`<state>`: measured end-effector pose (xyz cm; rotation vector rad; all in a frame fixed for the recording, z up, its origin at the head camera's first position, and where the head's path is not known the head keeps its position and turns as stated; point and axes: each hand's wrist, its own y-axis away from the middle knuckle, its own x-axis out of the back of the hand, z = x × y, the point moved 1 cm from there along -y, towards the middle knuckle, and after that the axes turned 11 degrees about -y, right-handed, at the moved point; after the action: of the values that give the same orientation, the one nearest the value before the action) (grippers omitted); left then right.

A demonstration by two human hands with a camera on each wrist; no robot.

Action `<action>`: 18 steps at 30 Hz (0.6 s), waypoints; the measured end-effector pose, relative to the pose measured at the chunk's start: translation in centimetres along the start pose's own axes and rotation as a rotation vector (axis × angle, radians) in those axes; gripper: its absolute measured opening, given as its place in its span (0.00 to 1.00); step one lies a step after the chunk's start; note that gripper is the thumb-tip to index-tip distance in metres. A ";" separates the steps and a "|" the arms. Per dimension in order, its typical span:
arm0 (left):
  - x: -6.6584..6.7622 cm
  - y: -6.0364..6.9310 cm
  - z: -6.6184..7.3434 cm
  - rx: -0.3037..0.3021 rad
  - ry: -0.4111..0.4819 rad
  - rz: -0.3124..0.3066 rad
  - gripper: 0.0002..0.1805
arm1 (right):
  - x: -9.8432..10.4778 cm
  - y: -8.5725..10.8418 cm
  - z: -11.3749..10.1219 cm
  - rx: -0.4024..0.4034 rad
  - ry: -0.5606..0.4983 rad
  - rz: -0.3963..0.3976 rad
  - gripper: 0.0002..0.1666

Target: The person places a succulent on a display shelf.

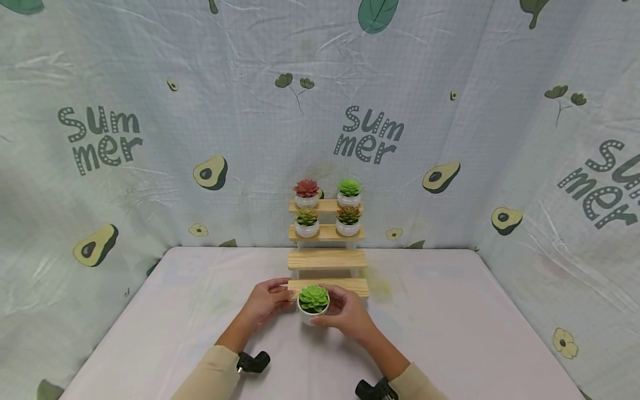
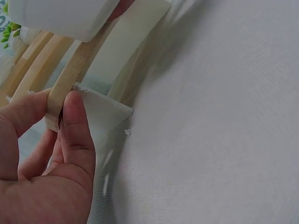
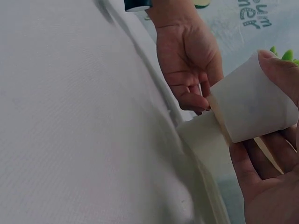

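Note:
A bright green potted succulent [image 1: 313, 298] in a white pot is held by my right hand [image 1: 350, 316], its thumb and fingers around the pot. This pot is at the front of the lowest board [image 1: 350, 286] of a wooden tiered stand. In the right wrist view the white pot [image 3: 254, 100] is tilted in that camera's frame, and its base is close to the board; whether it bears on the wood I cannot tell. My left hand [image 1: 265, 303] pinches the left end of that lowest board [image 2: 60, 100] between thumb and fingers, plainly seen in the left wrist view.
On the stand's top board are a red succulent [image 1: 306, 191] and a green one [image 1: 349, 191]. The board below bears a yellow-green succulent [image 1: 307, 221] and a reddish-green one [image 1: 348, 220]. A bare third board [image 1: 327, 259] follows. Behind the white table [image 1: 450, 322] hangs a printed cloth [image 1: 270, 139].

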<state>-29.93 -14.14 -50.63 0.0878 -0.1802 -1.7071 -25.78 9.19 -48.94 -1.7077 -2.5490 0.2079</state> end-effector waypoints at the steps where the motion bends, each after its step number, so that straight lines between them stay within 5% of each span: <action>1: 0.0 0.0 0.0 -0.003 0.003 -0.002 0.27 | 0.0 -0.1 -0.1 0.001 0.000 0.001 0.42; 18: 0.0 0.1 0.3 0.005 0.001 0.002 0.26 | 0.1 -1.8 -1.8 0.051 0.004 0.037 0.41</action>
<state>-29.92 -14.14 -50.35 0.0923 -0.1834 -1.7047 -27.28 8.73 -46.92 -1.7368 -2.4878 0.2683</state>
